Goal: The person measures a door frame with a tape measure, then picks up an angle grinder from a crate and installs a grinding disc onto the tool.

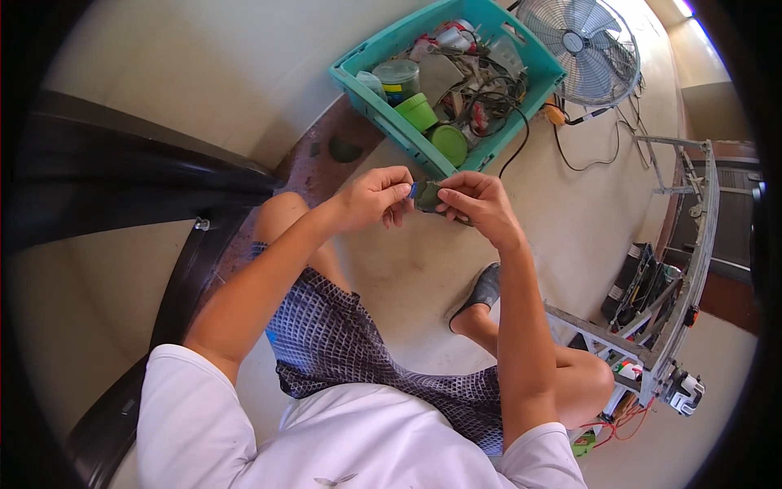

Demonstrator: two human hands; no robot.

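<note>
In front of me, just below the near corner of the teal crate point(440, 167), both hands are raised and close together. Between them is a small dark green flat piece point(428, 196) with a bit of blue at its left end. My left hand point(376, 196) pinches that blue end between thumb and fingers. On the other side my right hand point(479, 202) grips the green part, its thumb on top. The fingers hide part of the piece, and its exact kind does not show.
The crate holds green tubs, a clear jar point(397, 79), cables and scrap. Behind it stands a round fan point(575, 41), its cord across the floor. A dark half-round piece point(345, 149) lies by the wall. A metal frame point(700, 236) with tools is right; a dark wooden door frame point(138, 175) left.
</note>
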